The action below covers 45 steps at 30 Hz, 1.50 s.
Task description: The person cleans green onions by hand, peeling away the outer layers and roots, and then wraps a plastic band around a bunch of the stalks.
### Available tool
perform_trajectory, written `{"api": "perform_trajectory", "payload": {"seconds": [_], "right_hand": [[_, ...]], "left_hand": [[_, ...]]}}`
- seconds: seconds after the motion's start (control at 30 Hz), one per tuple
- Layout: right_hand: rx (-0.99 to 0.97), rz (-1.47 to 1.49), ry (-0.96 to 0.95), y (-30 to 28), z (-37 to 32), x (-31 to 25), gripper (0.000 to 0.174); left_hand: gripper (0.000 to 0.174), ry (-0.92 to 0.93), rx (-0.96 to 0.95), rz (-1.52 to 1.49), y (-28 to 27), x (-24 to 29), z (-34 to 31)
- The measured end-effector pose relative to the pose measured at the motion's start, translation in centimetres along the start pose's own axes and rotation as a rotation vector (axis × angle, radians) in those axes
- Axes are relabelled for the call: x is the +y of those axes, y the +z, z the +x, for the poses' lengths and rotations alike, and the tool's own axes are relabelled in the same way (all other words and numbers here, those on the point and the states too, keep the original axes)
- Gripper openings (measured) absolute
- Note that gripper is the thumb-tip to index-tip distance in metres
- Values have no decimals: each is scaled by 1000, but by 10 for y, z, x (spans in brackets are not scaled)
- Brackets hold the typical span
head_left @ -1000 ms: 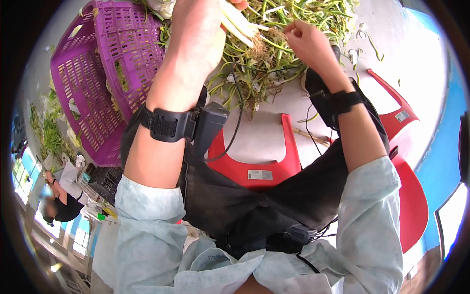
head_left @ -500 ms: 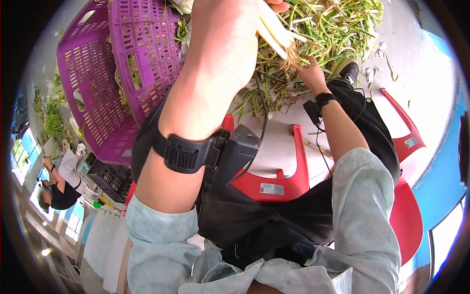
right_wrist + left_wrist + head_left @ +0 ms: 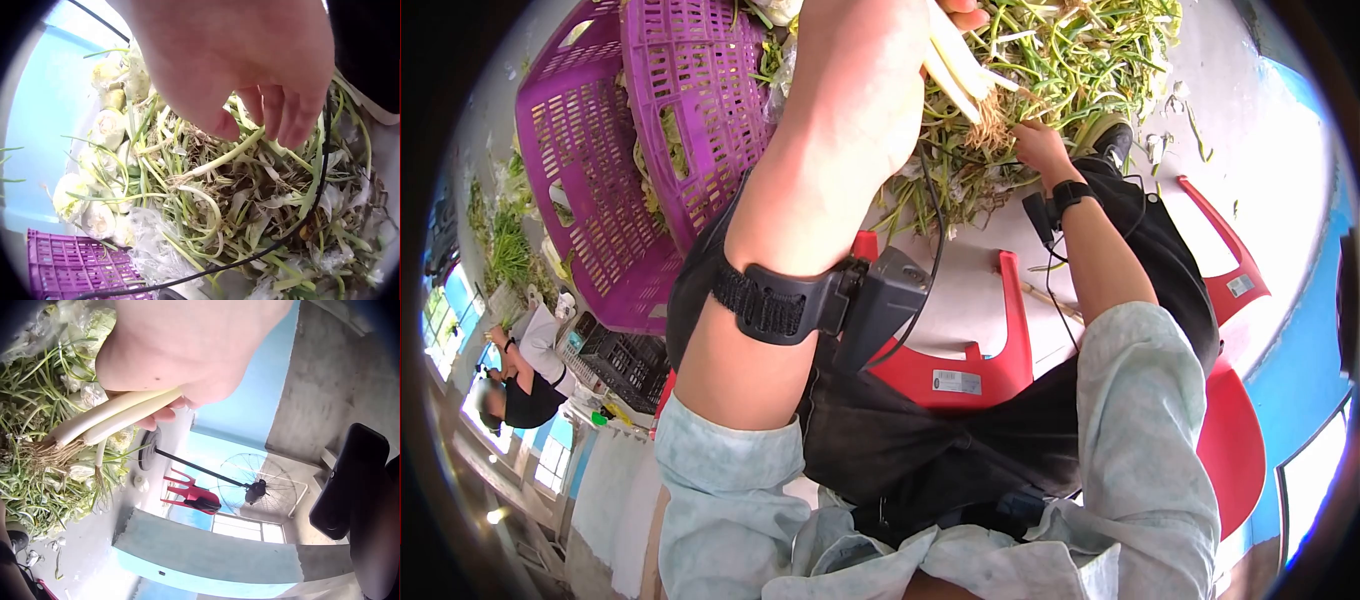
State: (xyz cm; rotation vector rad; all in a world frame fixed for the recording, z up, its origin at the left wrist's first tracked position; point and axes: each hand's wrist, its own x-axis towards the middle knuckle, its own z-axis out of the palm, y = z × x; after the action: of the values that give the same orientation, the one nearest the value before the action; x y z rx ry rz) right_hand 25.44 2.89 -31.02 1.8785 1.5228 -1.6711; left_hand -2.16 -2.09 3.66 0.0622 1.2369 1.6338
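Observation:
Raised over the pile, my left hand (image 3: 855,95) grips a few thick white spring onions (image 3: 958,65) with brown roots hanging from their ends. In the left wrist view the white stalks (image 3: 115,415) come out from under the palm, roots to the left. My right hand (image 3: 1045,150) is low by the pile of green trimmings (image 3: 1090,60), just below those roots. Its thumb and fingers (image 3: 273,109) are loosely bent and apart in the right wrist view. A thin stalk with roots (image 3: 228,156) lies beneath its fingertips, among the trimmings.
A purple crate (image 3: 700,100) stands to the left of the pile. White cabbage-like heads (image 3: 106,128) and clear plastic (image 3: 156,244) lie beside the trimmings. Red stool parts (image 3: 960,375) are between and beside my legs. A dark cable (image 3: 281,240) crosses near the right hand.
My right hand has moved down from beside the spring onion roots toward the pile, its fingers loosening. The left hand keeps hold of the spring onions; the head view has shifted.

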Motion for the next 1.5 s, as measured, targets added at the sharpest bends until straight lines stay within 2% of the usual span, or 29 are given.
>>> {"api": "perform_trajectory", "payload": {"seconds": [0.07, 0.13, 0.2, 0.23, 0.3, 0.37, 0.47, 0.57, 0.67, 0.77, 0.87, 0.9, 0.93, 1.0, 1.07, 1.13, 1.2, 1.3, 1.4, 1.5], "right_hand": [[32, 66, 129, -6, -14, -20, 19], [49, -132, 34, -14, 16, 12, 21], [65, -394, -37, -20, 22, 21, 36], [106, -830, -278, -23, 2, 9, 38], [146, -398, -20, -22, 4, 12, 39], [184, -121, 145, -20, -19, -6, 42], [303, -297, 105, -13, -17, 2, 47], [388, -243, 143, -7, -13, 6, 52], [391, -150, 141, -6, -19, -1, 51], [301, 192, 240, -13, -20, -5, 40], [243, 668, 227, -25, -21, -15, 27], [233, 822, 240, -33, -46, -45, 18], [127, 930, 232, -45, -40, -49, 13], [86, 1091, 193, -70, -33, -67, 16], [69, 1289, 326, -96, -71, -133, 20], [-52, 1173, 64, -120, -109, -164, 22], [-424, 1073, -145, -145, -140, -176, 22], [-224, 778, -510, -118, -216, -201, 29], [-83, 536, -446, -92, -257, -212, 34], [-93, 338, -620, -83, -254, -219, 34]], "left_hand": [[22, 1, -35, -38, 1, 4, -3], [22, -5, -50, -69, 0, 5, -4], [22, 13, -44, -68, -2, 4, -4], [22, 14, -29, -61, -4, 4, -1], [21, -1, 6, -48, -8, 2, 8], [20, -1, 5, -54, -10, 3, 7], [19, 12, -4, -65, -3, 11, -7], [19, -1, 29, -37, -1, 11, -5], [19, 24, -32, -40, -6, 9, -5], [20, -34, 5, -38, -4, 7, -1], [23, -85, 13, -53, -4, 3, 7], [24, -62, -22, -54, -4, 5, 0], [25, -63, -22, -48, -1, 5, -2], [28, -89, 12, -25, 3, 2, 4], [29, -125, 29, 26, 4, -4, 8], [29, -151, -8, 87, 0, -9, 6], [27, -169, -55, 178, -2, -11, 5], [24, -225, -70, 295, 6, -7, -6], [22, -178, -165, 359, 2, -18, -3], [23, -172, -194, 368, 14, -15, -14]]}}
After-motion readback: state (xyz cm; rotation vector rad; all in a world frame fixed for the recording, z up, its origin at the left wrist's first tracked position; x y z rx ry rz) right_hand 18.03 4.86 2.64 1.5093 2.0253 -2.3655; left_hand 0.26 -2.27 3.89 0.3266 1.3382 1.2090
